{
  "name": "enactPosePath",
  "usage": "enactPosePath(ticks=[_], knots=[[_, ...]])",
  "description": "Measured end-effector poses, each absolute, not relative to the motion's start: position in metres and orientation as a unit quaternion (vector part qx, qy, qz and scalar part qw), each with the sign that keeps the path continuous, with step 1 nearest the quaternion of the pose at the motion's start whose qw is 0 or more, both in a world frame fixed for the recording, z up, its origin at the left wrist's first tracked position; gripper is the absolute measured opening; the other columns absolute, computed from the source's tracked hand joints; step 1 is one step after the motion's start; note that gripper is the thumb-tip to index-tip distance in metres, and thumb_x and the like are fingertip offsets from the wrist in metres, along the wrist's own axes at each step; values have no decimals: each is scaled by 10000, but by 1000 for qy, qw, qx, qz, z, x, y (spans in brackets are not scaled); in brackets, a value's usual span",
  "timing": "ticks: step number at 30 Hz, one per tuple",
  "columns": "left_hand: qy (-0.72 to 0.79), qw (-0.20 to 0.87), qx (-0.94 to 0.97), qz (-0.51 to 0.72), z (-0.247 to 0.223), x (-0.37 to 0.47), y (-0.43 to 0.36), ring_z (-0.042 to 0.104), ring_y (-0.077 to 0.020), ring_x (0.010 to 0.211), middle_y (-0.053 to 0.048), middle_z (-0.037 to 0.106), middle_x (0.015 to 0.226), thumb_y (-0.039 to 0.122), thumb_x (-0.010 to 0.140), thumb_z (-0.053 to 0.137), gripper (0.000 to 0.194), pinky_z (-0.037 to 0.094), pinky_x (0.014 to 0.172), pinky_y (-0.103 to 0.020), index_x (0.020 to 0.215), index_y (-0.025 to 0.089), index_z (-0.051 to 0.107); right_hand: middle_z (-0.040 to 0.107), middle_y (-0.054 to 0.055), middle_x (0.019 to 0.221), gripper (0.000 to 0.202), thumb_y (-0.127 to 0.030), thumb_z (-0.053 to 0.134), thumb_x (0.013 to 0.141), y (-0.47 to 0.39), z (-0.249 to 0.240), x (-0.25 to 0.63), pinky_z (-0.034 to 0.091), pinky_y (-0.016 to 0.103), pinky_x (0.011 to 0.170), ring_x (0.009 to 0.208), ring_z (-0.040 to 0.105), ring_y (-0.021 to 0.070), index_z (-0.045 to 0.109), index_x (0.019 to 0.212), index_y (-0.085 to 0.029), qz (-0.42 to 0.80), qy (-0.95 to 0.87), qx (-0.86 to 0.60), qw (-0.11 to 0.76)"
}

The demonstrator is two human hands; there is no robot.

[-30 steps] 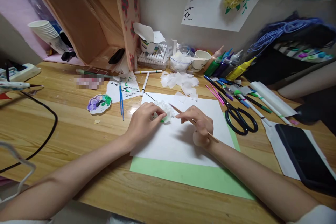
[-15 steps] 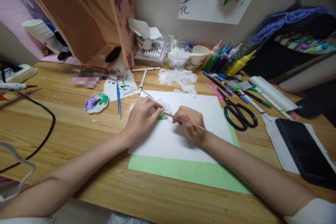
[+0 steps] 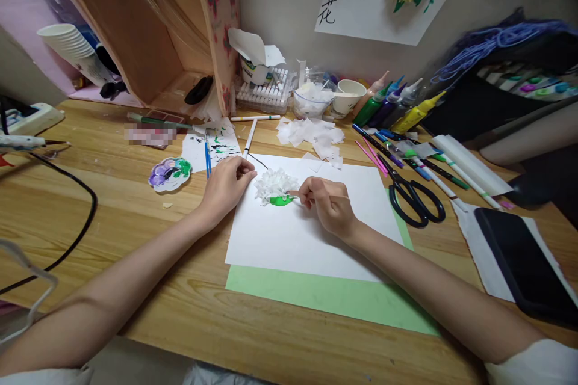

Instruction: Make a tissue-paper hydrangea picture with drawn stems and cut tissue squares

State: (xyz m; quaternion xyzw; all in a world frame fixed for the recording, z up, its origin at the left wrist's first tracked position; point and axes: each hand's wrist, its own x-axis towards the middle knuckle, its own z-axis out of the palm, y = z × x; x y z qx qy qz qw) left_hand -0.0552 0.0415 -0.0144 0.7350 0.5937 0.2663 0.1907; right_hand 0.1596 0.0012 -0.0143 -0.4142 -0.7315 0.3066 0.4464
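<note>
My right hand point(image 3: 329, 206) grips a thin wooden-handled paintbrush point(image 3: 294, 193). The brush tip is at the right end of a green painted leaf point(image 3: 280, 200), just below a raised flower of white paper petals point(image 3: 275, 183). Both are on a white sheet point(image 3: 289, 240). At the sheet's upper left edge rests my left hand point(image 3: 231, 183), its fingers curled and thumb close to the index finger. Whether anything is between those fingers is hidden. A dark thin line point(image 3: 258, 160) runs from the flower toward the upper left.
Green paper point(image 3: 316, 301) lies beneath the sheet. Left are a paint palette point(image 3: 170, 174) and blue brushes point(image 3: 208, 156). Torn white paper pieces point(image 3: 311, 135) lie behind. Black scissors point(image 3: 413, 198), pens and a phone point(image 3: 526, 258) are on the right. Paint bottles point(image 3: 415, 114) stand near the wall.
My left hand has moved off the flower to the left, onto the sheet's edge, uncovering the flower and more of the green leaf. My right hand keeps the brush near the leaf. The view has shifted slightly.
</note>
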Motion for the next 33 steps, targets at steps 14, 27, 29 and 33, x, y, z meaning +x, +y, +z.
enactPosePath(ticks=[14,27,29,33], knots=[[590,185,739,267,-14,-55,41,556,-176,793,-22,625,787,253,775,558,86,413,707,-296,787,188,614,408,-41,334,572,-541,325,903,24,21,149,447,245,487,342,451,94,491,478,-195,405,-654,-470,434],[579,174,750,267,-15,-55,39,541,-187,811,-29,610,789,245,799,521,94,408,725,-308,780,196,599,622,22,736,196,-315,473,896,23,9,195,436,284,634,694,579,164,602,801,-203,167,-728,-491,448],[577,163,755,265,-15,-54,38,534,-194,819,-34,604,795,236,811,499,101,404,728,-313,782,197,588,638,28,755,122,-272,528,859,28,1,205,433,293,644,714,595,182,610,807,-200,140,-755,-504,395],[576,147,761,260,-16,-53,37,526,-204,828,-41,594,811,213,824,463,115,397,741,-328,809,197,575,659,52,781,34,-183,605,766,34,-17,208,436,311,657,720,604,208,607,800,-184,120,-783,-511,333]])
